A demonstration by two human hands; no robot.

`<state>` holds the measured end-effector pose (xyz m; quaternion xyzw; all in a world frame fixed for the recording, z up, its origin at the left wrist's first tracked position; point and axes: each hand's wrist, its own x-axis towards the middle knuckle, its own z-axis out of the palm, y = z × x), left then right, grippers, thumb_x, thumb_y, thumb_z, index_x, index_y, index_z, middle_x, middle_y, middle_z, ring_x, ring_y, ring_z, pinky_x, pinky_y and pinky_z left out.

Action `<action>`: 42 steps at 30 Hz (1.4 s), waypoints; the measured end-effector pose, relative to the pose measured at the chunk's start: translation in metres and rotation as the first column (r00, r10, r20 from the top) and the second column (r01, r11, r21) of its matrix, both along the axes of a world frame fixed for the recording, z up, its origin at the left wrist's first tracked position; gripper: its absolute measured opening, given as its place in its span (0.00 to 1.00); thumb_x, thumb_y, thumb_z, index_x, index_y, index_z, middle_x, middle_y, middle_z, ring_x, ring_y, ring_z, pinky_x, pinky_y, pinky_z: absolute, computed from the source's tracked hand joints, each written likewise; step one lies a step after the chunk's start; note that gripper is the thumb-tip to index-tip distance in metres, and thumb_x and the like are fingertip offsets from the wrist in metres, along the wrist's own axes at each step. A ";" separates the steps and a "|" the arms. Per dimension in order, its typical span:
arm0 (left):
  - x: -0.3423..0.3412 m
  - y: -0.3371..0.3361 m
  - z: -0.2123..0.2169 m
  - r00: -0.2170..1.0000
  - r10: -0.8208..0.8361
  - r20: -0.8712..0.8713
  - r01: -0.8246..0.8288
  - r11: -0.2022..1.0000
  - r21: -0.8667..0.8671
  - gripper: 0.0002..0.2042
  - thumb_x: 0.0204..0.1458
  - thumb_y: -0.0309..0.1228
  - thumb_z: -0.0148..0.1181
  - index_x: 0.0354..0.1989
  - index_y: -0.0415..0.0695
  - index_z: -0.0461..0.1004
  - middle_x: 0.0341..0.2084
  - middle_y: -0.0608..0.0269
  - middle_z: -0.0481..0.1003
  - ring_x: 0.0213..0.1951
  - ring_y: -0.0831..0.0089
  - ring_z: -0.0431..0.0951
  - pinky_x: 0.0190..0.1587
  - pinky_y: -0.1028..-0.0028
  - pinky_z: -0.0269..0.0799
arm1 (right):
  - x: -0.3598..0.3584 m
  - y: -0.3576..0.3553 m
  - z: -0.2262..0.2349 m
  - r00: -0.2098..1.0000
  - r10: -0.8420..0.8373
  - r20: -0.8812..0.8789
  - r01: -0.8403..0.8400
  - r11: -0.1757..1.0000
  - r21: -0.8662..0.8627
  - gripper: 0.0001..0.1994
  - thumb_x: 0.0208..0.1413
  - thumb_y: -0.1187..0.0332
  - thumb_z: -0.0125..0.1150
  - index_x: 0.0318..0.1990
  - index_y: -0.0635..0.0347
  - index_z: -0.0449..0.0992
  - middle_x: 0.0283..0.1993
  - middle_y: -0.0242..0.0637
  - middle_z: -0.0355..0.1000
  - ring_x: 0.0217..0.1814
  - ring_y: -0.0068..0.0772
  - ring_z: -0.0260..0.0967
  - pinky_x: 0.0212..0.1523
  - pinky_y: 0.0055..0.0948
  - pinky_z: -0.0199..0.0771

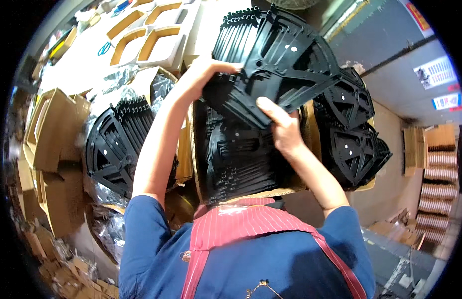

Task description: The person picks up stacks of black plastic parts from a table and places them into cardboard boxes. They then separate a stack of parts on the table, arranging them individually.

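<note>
Both hands grip a thick stack of black plastic fan-shaped frames (275, 60), held tilted above an open cardboard box (285, 192). My left hand (203, 77) is closed on the stack's left edge, some fingers hidden behind it. At the lower right corner, the thumb of my right hand (283, 124) presses on the front face, while the other fingers are mostly out of sight beneath. More black frames (236, 149) lie packed in rows inside the box, partly covered by the held stack.
To the right, further stacks of black frames (348, 142) rest beside the box. Another stack (116, 147) stands at the left among clear plastic wrap. A white table (81, 55) holds white trays with brown inserts (158, 45). Cardboard cartons (56, 144) crowd the left side.
</note>
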<state>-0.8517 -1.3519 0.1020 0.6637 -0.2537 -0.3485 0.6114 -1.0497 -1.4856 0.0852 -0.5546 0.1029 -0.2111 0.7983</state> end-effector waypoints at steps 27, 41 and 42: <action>0.080 -0.091 -0.082 0.297 -0.658 0.692 0.055 0.735 0.676 0.62 0.37 0.68 0.66 0.73 0.35 0.46 0.71 0.39 0.49 0.73 0.46 0.46 0.71 0.43 0.37 | 0.076 0.105 -0.118 0.948 0.313 -0.054 -0.046 0.304 0.952 0.11 0.63 0.63 0.55 0.49 0.52 0.75 0.47 0.39 0.75 0.49 0.40 0.72 0.55 0.39 0.73; 0.026 0.302 0.022 0.649 0.307 0.696 -0.716 0.556 0.422 0.42 0.56 0.49 0.63 0.73 0.40 0.51 0.71 0.46 0.55 0.70 0.56 0.58 0.69 0.65 0.54 | 0.084 0.148 -0.094 0.847 0.459 -0.269 -0.521 0.818 -0.244 0.20 0.59 0.67 0.63 0.57 0.65 0.70 0.53 0.37 0.74 0.55 0.28 0.70 0.61 0.30 0.67; -0.001 0.320 0.028 0.612 0.410 0.676 -0.770 0.505 0.391 0.41 0.56 0.47 0.63 0.72 0.37 0.52 0.71 0.44 0.55 0.70 0.55 0.58 0.70 0.65 0.53 | 0.092 0.155 -0.098 0.828 0.497 -0.259 -0.553 0.799 -0.236 0.23 0.59 0.65 0.64 0.59 0.65 0.68 0.56 0.40 0.71 0.57 0.29 0.69 0.61 0.30 0.67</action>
